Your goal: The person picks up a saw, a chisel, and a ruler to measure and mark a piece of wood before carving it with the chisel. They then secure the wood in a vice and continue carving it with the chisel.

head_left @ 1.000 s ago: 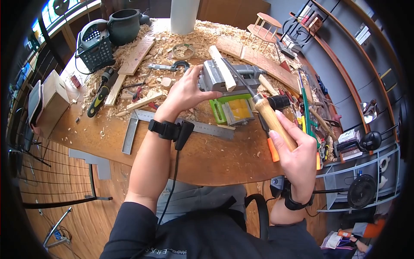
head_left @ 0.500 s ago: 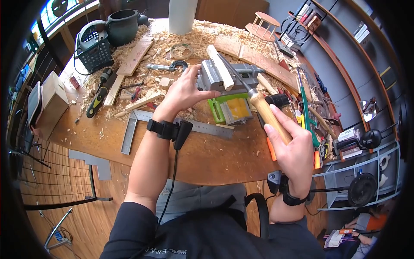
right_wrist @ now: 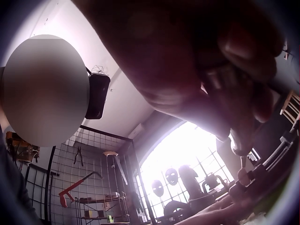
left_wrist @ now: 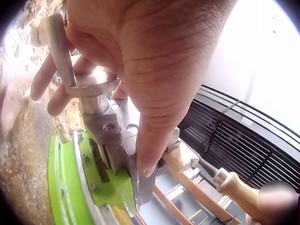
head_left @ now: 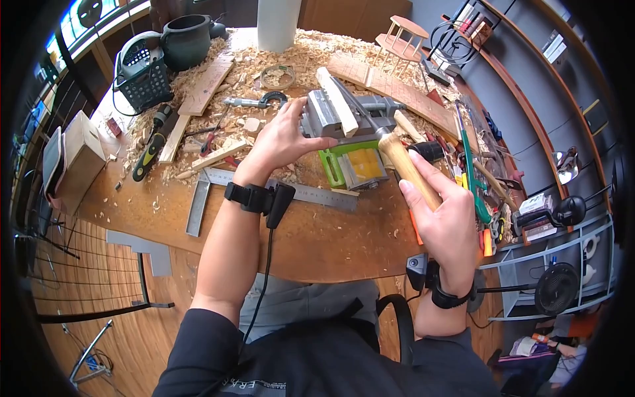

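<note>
In the head view, a grey metal vise (head_left: 325,118) holds a pale wood strip (head_left: 338,99) tilted up between its jaws. My left hand (head_left: 281,142) rests against the vise's left end with the thumb stretched along the near side. Loose fingers reach past the vise's screw bar (left_wrist: 60,49) in the left wrist view, and the thumb lies on the vise body. My right hand (head_left: 446,212) grips the wooden handle of a file (head_left: 405,165). Its long dark blade runs along the strip's right side. The right wrist view shows the hand dark and blurred.
Below the vise is a green base (head_left: 334,169). A steel square (head_left: 291,192) lies in front, a micrometer (head_left: 271,100) behind. Shavings and boards cover the back; hand tools crowd the right side. A basket (head_left: 142,79) and pot (head_left: 188,43) stand back left, a small chair (head_left: 400,38) back right.
My right hand and the file have moved forward and to the left along the wood strip. My left hand keeps its place on the vise.
</note>
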A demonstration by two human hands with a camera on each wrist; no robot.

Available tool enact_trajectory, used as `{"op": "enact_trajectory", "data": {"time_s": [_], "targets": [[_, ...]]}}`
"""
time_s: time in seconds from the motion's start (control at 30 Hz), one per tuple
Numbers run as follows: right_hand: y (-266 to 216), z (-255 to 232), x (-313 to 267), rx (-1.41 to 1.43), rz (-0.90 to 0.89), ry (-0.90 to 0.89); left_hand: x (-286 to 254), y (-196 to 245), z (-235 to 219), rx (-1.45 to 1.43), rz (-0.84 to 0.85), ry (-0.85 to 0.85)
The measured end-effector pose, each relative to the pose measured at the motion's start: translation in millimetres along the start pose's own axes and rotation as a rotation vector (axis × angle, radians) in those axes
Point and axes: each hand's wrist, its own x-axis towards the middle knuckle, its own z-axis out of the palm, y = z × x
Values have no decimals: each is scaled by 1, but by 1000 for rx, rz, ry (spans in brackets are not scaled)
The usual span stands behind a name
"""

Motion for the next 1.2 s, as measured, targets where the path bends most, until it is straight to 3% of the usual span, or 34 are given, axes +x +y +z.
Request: {"op": "enact_trajectory", "data": {"time_s": [0.17,0.27,0.63,0.77,1.13,1.2], "targets": [[-1,2,2,-16,-43,3,0,-2,0,6,19,-13],[-4,0,0,25,46,-12,0,-2,1,8,15,1],[4,4,3,-34,-85,33,0,-1,-1,19,30,12],[0,6,6,-76,26,1,1,-1,-1,1,15,-1],[4,14,11,-18,-27,16,-2,5,-4,-42,-5,-22],[-2,18,18,25,68,7,-2,2,-1,-39,12,-12]]}}
